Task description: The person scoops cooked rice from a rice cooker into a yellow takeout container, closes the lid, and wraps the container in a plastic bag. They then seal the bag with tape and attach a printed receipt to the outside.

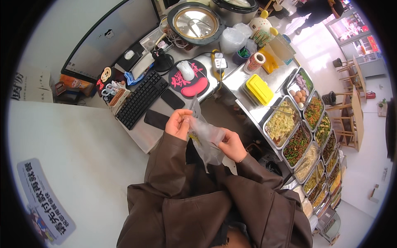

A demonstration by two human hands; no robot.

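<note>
A thin translucent plastic bag [204, 133] is stretched between my two hands in front of my body. My left hand [178, 124] pinches its upper left part between thumb and fingers. On the other side, my right hand [232, 145] grips the bag's right edge, with some fingertips hidden by the plastic. The lower end of the bag hangs loose over my dark clothing. Just beyond my left hand, a black smartphone [155, 119] lies on the desk, partly covered by that hand. A second dark phone [172, 99] rests beside the keyboard [142, 99].
To the right, metal trays of cooked food [280, 121] line a steel counter [245, 93] with a yellow-lidded box [259, 89]. A white mouse [185, 70], a power strip [219, 63] and a rice cooker [196, 23] stand ahead. Another person [321, 12] is in the far background.
</note>
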